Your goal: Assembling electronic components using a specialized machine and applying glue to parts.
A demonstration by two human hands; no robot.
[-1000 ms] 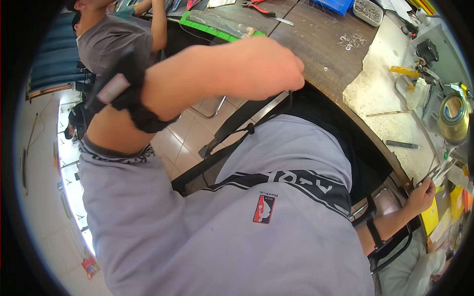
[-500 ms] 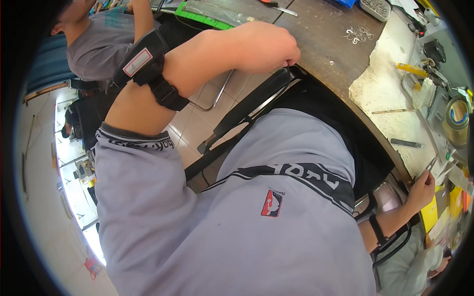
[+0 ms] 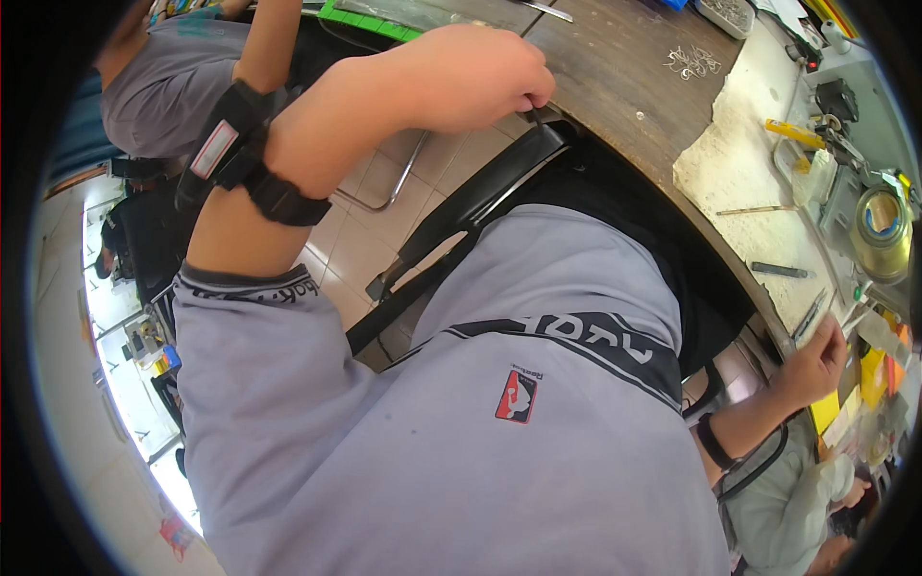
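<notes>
My left hand (image 3: 485, 77) is closed just above the black chair armrest (image 3: 538, 144), near the table's edge. A short dark bit shows under its fingertips, too small to name. At the right my right hand (image 3: 812, 370) is closed, its fingertips pinched together at the front edge of the worktop. Alongside those fingers is a slim silver tool, like tweezers (image 3: 809, 317); I cannot tell whether they touch it. A dark narrow bar-shaped tool (image 3: 780, 271) lies a little farther off, with a thin brown stick (image 3: 756, 210) beyond it.
On the brown table (image 3: 605, 86) lies a pile of small wire hooks (image 3: 693, 62), near a metal tray of small parts (image 3: 727, 14). A yellow-lidded tin (image 3: 881, 226) stands at the right. Co-workers sit at the far left (image 3: 168, 86) and lower right (image 3: 792, 494).
My left hand has shifted left and slightly up, away from the table's edge. The silver tool has moved left relative to my right hand, which sits slightly lower.
</notes>
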